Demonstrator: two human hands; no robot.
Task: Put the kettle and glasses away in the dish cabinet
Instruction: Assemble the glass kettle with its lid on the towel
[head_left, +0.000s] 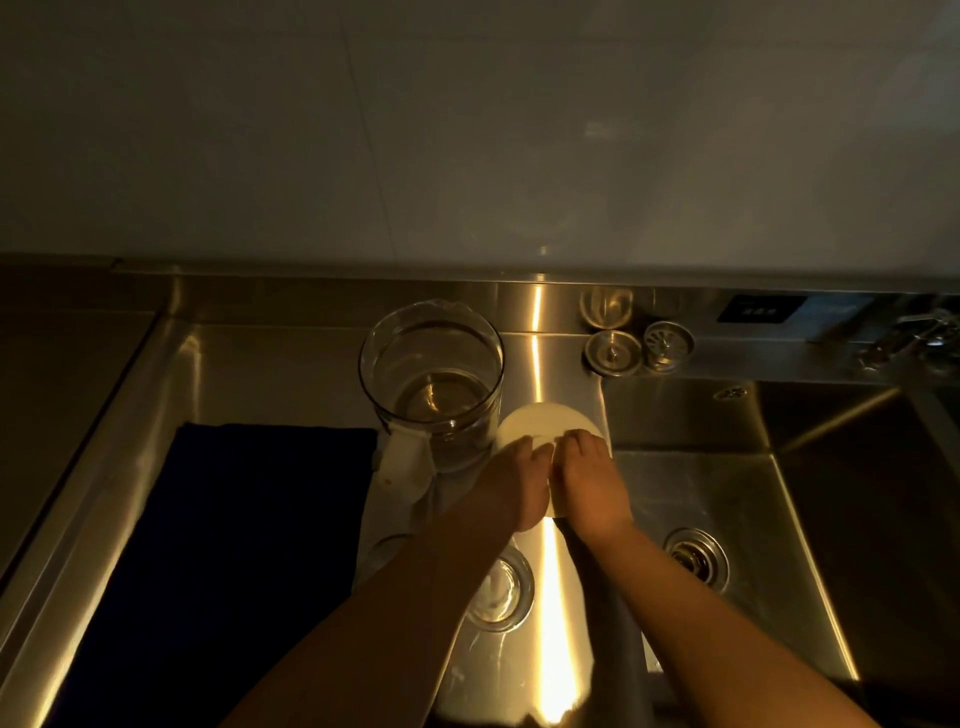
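A clear glass kettle (434, 379) with a white handle stands open on the steel counter, a little water in its bottom. Right beside it lies its round white lid (540, 421). My left hand (511, 480) and my right hand (589, 480) both rest on the lid's near side, fingers closed over its edge. A drinking glass (501, 590) stands on the counter under my left forearm, seen from above. A second glass (387, 551) shows faintly to its left, on a light cloth.
A dark blue cloth (218, 545) covers the counter at left. The sink basin (779, 493) with its drain lies at right. Two metal sink strainers (639, 351) sit on the back ledge, and a tap (914, 338) is at far right.
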